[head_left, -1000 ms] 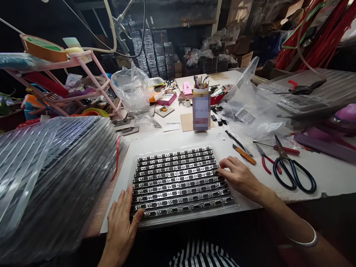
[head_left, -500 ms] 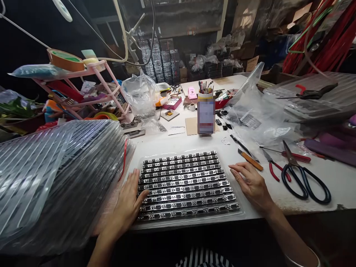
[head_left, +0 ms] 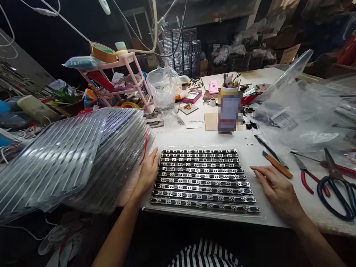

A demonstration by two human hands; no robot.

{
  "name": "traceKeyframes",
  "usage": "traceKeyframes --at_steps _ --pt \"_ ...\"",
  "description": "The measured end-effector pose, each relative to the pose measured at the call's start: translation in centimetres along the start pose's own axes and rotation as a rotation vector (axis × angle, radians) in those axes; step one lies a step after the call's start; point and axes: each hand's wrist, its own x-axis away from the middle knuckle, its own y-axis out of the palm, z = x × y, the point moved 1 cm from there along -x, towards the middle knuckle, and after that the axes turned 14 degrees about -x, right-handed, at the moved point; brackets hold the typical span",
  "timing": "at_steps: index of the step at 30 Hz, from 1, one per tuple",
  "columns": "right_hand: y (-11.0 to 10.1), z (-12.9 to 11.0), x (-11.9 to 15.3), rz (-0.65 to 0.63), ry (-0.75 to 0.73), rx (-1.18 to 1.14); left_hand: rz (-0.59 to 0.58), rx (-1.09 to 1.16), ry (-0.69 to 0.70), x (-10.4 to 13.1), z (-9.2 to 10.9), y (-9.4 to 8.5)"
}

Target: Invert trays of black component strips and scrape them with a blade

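A clear plastic tray lies flat in front of me at the table's near edge. It holds several rows of silver and black D-sub connectors. My left hand touches the tray's left edge toward its far corner, fingers stretched forward; its thumb is mostly hidden. On the other side, my right hand is beside the tray's right edge, loosely bent, with nothing visible in it. An orange-handled cutter lies just beyond that hand.
Stacked clear trays rise at the left. Red-handled pliers and large scissors lie at the right, below plastic bags. A pen cup stands at the back, and a pink rack back left.
The view has swung left, so the scene sits further right. My left hand has slid toward the tray's far corner, its thumb off the connectors. My right hand stays beside the tray.
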Motion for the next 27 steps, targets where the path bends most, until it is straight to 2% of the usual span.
traceKeyframes --at_steps 5,8,10,16,21,27 --pt "-0.3 1.3 -2.7 -0.118 0.238 0.062 0.036 0.030 -0.095 -0.3 -1.6 0.4" --pt "0.3 1.4 -5.0 -0.197 0.455 -0.027 0.022 0.050 -0.127 -0.2 -1.9 0.5" --pt "1.0 1.2 -6.1 -0.218 0.504 -0.069 0.020 0.077 -0.149 -0.2 -1.8 0.6" --pt "2.5 1.5 -6.7 -0.109 0.286 0.032 0.022 0.237 -0.156 0.1 -1.6 0.6" --pt "2.4 2.0 -5.8 -0.057 0.254 -0.072 0.077 0.336 -0.154 0.6 -1.5 0.3" --pt "1.9 0.6 -5.4 0.031 0.222 -0.227 0.149 0.407 -0.164 0.9 -2.0 0.3"
